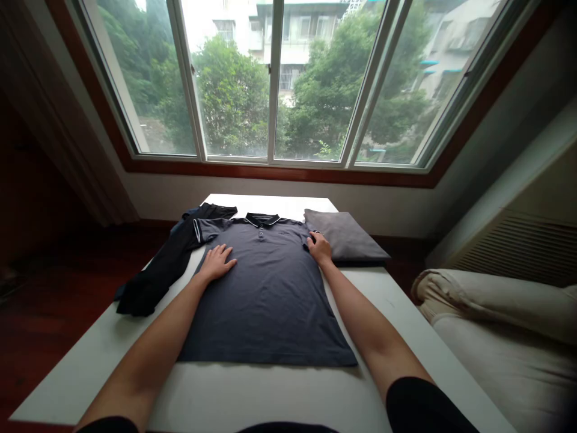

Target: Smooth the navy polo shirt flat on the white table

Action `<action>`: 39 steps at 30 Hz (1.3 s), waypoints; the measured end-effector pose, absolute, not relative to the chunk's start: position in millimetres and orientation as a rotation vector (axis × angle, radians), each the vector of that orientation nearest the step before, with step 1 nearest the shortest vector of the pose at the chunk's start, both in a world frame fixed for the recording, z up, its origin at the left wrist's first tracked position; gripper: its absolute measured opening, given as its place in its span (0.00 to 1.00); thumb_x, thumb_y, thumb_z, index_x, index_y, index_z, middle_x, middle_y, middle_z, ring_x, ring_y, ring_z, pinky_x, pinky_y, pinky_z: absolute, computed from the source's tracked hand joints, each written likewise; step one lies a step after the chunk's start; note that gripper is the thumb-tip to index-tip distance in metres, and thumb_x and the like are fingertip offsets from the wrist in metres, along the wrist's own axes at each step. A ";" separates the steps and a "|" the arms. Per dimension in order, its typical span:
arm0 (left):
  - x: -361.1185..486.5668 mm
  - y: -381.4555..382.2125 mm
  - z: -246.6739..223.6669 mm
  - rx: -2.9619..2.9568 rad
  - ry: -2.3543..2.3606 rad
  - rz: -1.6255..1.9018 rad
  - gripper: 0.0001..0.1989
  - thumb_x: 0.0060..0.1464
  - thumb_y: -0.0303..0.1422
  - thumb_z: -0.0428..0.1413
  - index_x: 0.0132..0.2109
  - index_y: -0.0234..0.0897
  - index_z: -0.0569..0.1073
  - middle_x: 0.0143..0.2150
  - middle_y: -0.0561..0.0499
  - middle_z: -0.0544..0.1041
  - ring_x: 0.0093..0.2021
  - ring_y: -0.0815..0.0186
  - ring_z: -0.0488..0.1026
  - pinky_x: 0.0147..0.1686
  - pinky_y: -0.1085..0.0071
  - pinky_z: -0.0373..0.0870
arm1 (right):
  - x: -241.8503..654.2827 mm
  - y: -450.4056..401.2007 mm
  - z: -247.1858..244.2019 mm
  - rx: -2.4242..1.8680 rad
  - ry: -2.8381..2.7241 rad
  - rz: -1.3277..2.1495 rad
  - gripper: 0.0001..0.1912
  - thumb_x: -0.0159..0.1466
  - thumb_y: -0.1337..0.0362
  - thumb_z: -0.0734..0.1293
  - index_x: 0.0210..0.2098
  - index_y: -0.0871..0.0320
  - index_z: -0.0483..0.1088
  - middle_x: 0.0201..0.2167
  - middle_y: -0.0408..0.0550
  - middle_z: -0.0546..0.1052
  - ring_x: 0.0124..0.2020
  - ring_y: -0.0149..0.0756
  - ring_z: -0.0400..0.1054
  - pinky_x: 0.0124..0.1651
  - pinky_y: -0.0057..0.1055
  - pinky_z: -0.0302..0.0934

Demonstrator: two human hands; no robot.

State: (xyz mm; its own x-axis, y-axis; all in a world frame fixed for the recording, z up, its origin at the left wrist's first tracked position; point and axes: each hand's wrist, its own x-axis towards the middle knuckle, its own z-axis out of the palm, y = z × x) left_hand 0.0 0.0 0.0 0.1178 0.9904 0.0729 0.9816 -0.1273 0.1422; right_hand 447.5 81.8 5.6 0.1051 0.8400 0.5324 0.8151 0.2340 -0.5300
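Observation:
A dark grey polo shirt (270, 294) lies spread front up on the white table, its black collar at the far end and its hem towards me. My left hand (217, 263) rests flat on the shirt's left side, below the sleeve, with fingers spread. At the right sleeve is my right hand (320, 247), its fingers curled round the sleeve's edge. The sleeve on the left is stretched outwards and shows white stripes at its cuff.
Dark clothes (157, 276) lie along the table's left edge. A folded grey cloth (347, 236) sits at the right rear of the white table (270, 397). A beige sofa (505, 307) stands to the right, and a window is beyond the table.

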 end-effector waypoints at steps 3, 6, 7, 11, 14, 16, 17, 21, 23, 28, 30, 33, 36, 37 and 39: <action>-0.2 0.4 -0.7 2.302 2.034 0.231 0.36 0.69 0.56 0.46 0.75 0.42 0.61 0.79 0.41 0.55 0.78 0.46 0.49 0.73 0.50 0.47 | 448.1 84.0 3.5 -1.555 -1.680 0.032 0.21 0.69 0.60 0.63 0.57 0.57 0.77 0.58 0.56 0.79 0.58 0.48 0.73 0.65 0.42 0.63; -0.3 0.7 -1.3 2.301 2.037 0.230 0.36 0.69 0.56 0.46 0.75 0.42 0.61 0.79 0.41 0.55 0.78 0.47 0.48 0.73 0.51 0.47 | 448.7 86.2 1.7 -1.563 -1.678 0.031 0.21 0.69 0.60 0.63 0.57 0.57 0.77 0.57 0.55 0.79 0.58 0.47 0.73 0.65 0.42 0.63; -0.3 0.7 -1.4 2.301 2.037 0.230 0.36 0.69 0.56 0.46 0.75 0.42 0.61 0.79 0.41 0.55 0.78 0.47 0.48 0.73 0.51 0.47 | 448.9 86.9 1.2 -1.566 -1.679 0.032 0.21 0.69 0.60 0.63 0.57 0.57 0.77 0.57 0.55 0.79 0.58 0.47 0.73 0.65 0.42 0.64; -0.1 0.7 -1.4 2.297 2.041 0.231 0.36 0.69 0.56 0.46 0.75 0.43 0.61 0.79 0.42 0.55 0.78 0.48 0.48 0.73 0.51 0.47 | 449.9 89.1 -0.8 -1.566 -1.687 0.025 0.21 0.69 0.60 0.63 0.58 0.58 0.76 0.58 0.55 0.79 0.58 0.48 0.73 0.65 0.42 0.63; 0.1 0.5 -0.8 2.296 2.044 0.234 0.36 0.69 0.56 0.46 0.75 0.43 0.61 0.79 0.42 0.55 0.78 0.48 0.48 0.73 0.51 0.47 | 450.2 89.2 -1.2 -1.567 -1.687 0.020 0.21 0.69 0.60 0.63 0.58 0.58 0.76 0.58 0.56 0.79 0.58 0.48 0.73 0.65 0.41 0.63; 0.3 0.2 -0.3 2.299 2.041 0.234 0.36 0.69 0.56 0.46 0.75 0.42 0.62 0.79 0.41 0.54 0.78 0.47 0.49 0.73 0.50 0.47 | 450.0 88.3 -0.3 -1.569 -1.689 0.021 0.21 0.70 0.60 0.63 0.58 0.58 0.76 0.58 0.56 0.79 0.58 0.48 0.73 0.65 0.41 0.63; 0.4 0.2 -0.1 2.301 2.039 0.233 0.36 0.69 0.56 0.46 0.75 0.42 0.61 0.79 0.41 0.54 0.78 0.47 0.49 0.73 0.50 0.48 | 449.7 87.6 0.5 -1.571 -1.691 0.022 0.21 0.70 0.60 0.63 0.58 0.58 0.76 0.58 0.56 0.79 0.58 0.48 0.73 0.65 0.41 0.63; 0.6 0.3 0.5 2.304 2.039 0.224 0.36 0.70 0.55 0.46 0.75 0.42 0.61 0.79 0.42 0.55 0.78 0.47 0.49 0.73 0.50 0.48 | 448.4 84.4 4.2 -1.583 -1.699 0.033 0.20 0.70 0.61 0.63 0.58 0.58 0.76 0.59 0.55 0.79 0.59 0.47 0.73 0.66 0.40 0.62; 0.7 0.4 0.4 2.303 2.043 0.226 0.36 0.70 0.55 0.46 0.75 0.42 0.61 0.79 0.42 0.55 0.78 0.47 0.49 0.73 0.50 0.48 | 448.0 83.5 5.3 -1.587 -1.701 0.035 0.20 0.70 0.61 0.63 0.58 0.58 0.76 0.59 0.55 0.79 0.59 0.47 0.73 0.66 0.40 0.62; 0.4 0.7 -0.1 2.296 2.040 0.237 0.36 0.69 0.55 0.48 0.75 0.42 0.62 0.79 0.41 0.55 0.78 0.46 0.49 0.73 0.50 0.48 | 447.9 83.7 5.8 -1.595 -1.710 0.033 0.21 0.70 0.62 0.63 0.59 0.59 0.76 0.59 0.56 0.79 0.59 0.48 0.73 0.65 0.40 0.63; 0.0 0.9 -0.6 2.296 2.039 0.242 0.35 0.69 0.55 0.48 0.75 0.42 0.62 0.79 0.41 0.55 0.78 0.46 0.49 0.73 0.50 0.48 | 447.8 83.7 6.0 -1.604 -1.712 0.035 0.21 0.70 0.62 0.63 0.60 0.59 0.75 0.59 0.56 0.78 0.59 0.48 0.72 0.65 0.40 0.62; -0.6 1.4 -1.5 2.299 2.042 0.244 0.35 0.69 0.55 0.47 0.75 0.42 0.62 0.79 0.41 0.55 0.78 0.47 0.49 0.73 0.50 0.48 | 447.2 82.7 7.1 -1.617 -1.717 0.037 0.22 0.70 0.61 0.62 0.60 0.58 0.75 0.59 0.56 0.78 0.60 0.47 0.72 0.66 0.39 0.62; -0.9 1.6 -1.9 2.307 2.039 0.239 0.36 0.70 0.55 0.46 0.75 0.41 0.62 0.79 0.40 0.55 0.78 0.47 0.50 0.73 0.50 0.48 | 446.6 81.4 8.7 -1.634 -1.725 0.038 0.22 0.71 0.61 0.62 0.61 0.58 0.75 0.60 0.56 0.78 0.60 0.47 0.71 0.66 0.39 0.61; -0.8 1.6 -1.8 2.310 2.038 0.237 0.36 0.70 0.55 0.46 0.75 0.41 0.62 0.79 0.40 0.55 0.78 0.47 0.50 0.73 0.50 0.48 | 446.5 81.2 9.2 -1.640 -1.729 0.036 0.22 0.71 0.61 0.61 0.61 0.58 0.75 0.60 0.55 0.78 0.60 0.47 0.71 0.66 0.38 0.61; -0.6 1.4 -1.6 2.311 2.040 0.237 0.36 0.69 0.55 0.46 0.75 0.41 0.61 0.79 0.40 0.55 0.78 0.47 0.50 0.73 0.50 0.48 | 446.1 81.3 10.1 -1.651 -1.737 0.028 0.23 0.71 0.60 0.61 0.62 0.58 0.74 0.61 0.55 0.77 0.61 0.47 0.71 0.66 0.38 0.61</action>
State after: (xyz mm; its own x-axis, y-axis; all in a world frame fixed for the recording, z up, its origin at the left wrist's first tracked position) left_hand -0.6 1.4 -1.6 0.1179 0.9897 0.0812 0.9820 -0.1284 0.1385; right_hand 446.1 81.3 10.1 0.0881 0.8742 0.4774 0.8587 0.1763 -0.4812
